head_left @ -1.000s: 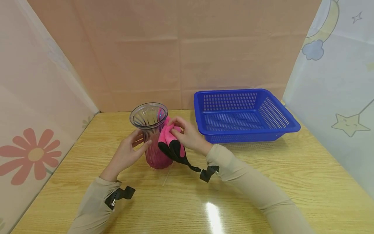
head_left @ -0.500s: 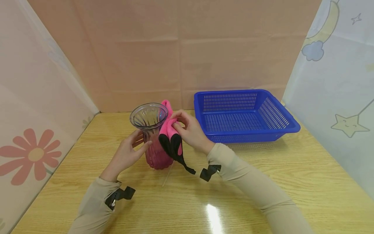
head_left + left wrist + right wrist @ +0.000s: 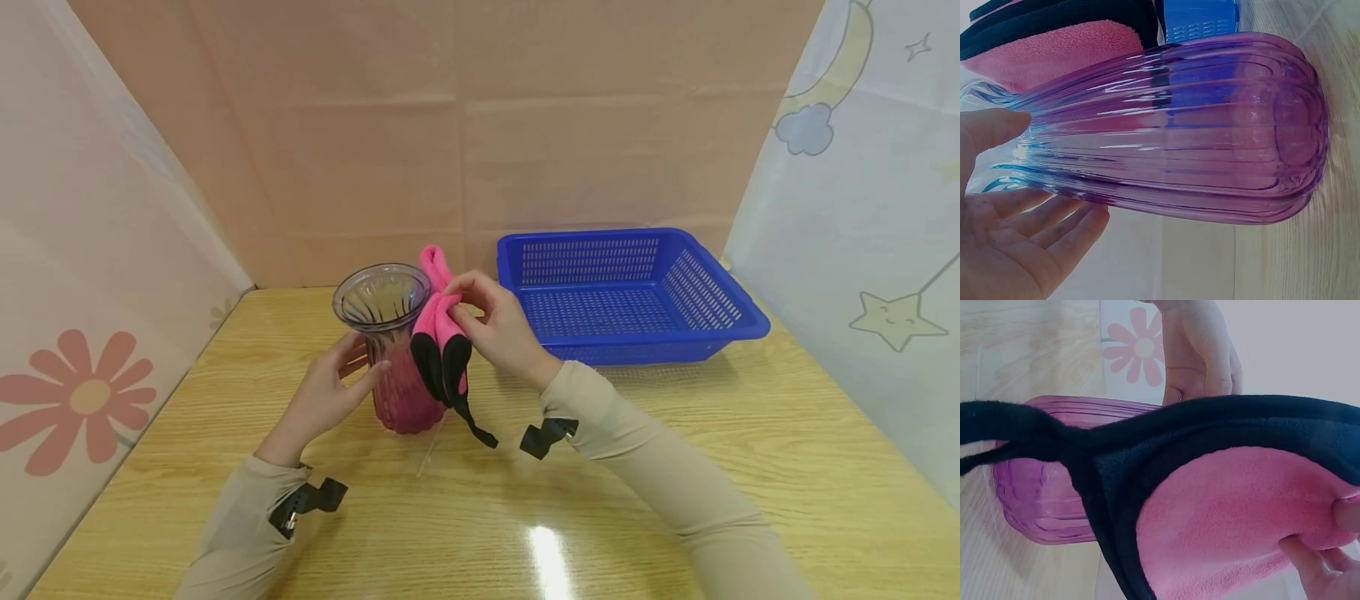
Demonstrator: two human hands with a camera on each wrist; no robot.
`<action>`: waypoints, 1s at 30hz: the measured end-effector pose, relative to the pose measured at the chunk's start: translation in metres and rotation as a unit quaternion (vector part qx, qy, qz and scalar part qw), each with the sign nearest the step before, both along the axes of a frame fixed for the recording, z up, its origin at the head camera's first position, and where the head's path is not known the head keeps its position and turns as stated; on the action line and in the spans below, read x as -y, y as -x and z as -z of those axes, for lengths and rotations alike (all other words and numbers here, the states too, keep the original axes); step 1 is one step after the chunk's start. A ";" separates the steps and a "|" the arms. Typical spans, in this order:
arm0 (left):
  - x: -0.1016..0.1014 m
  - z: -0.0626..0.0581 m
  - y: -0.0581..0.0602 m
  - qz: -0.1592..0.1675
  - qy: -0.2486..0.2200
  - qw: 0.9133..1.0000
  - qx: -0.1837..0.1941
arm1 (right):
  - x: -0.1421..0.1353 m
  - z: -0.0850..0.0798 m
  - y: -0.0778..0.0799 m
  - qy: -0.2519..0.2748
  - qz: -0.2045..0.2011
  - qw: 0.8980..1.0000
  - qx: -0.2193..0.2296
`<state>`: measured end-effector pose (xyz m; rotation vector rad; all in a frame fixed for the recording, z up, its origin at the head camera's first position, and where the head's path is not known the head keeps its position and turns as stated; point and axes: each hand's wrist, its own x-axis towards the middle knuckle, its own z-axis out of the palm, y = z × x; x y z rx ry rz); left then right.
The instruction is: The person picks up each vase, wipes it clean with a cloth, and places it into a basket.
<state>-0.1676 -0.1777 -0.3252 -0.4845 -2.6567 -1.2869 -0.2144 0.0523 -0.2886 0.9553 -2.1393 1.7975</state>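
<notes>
A ribbed glass vase [image 3: 405, 392], pink-purple below and bluish at its flared rim, stands upright on the table. My left hand [image 3: 326, 392] holds its neck from the left; in the left wrist view the thumb [image 3: 1004, 128] is on one side and the fingers on the other. Right beside the vase, my right hand [image 3: 498, 329] pinches a folded pink fleece cloth [image 3: 435, 312] with black edging. One pink end stands above the rim, and a black strap [image 3: 480, 432] hangs down. In the right wrist view the cloth [image 3: 1229, 500] partly covers the vase [image 3: 1047, 500].
A blue slotted plastic basket [image 3: 645, 337] sits on the wooden table [image 3: 420, 533] at the back right. A thin pale strip [image 3: 426, 460] lies just in front of the vase. Fabric walls [image 3: 360, 167] close off the back and both sides.
My right hand has moved up and slightly right with the cloth. Its pink end has risen above the vase rim, and the black part hangs more steeply. My left hand and the vase stay put.
</notes>
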 end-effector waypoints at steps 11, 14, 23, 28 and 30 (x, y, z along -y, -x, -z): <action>-0.001 0.000 -0.001 0.009 -0.009 1.000 0.007 | -0.015 0.000 -0.010 -0.079 0.028 0.996 -0.032; -0.001 0.001 -0.001 0.011 -0.010 1.000 0.006 | -0.020 0.000 -0.014 -0.100 0.034 0.993 -0.042; 0.000 0.002 -0.001 0.010 -0.004 1.000 -0.006 | -0.033 0.001 -0.025 -0.141 0.045 0.985 -0.090; 0.001 0.002 0.000 0.010 -0.003 1.000 -0.010 | -0.041 0.002 -0.033 -0.163 0.050 0.980 -0.104; 0.001 0.002 -0.001 0.010 -0.003 1.000 -0.011 | -0.045 0.002 -0.036 -0.172 0.051 0.977 -0.111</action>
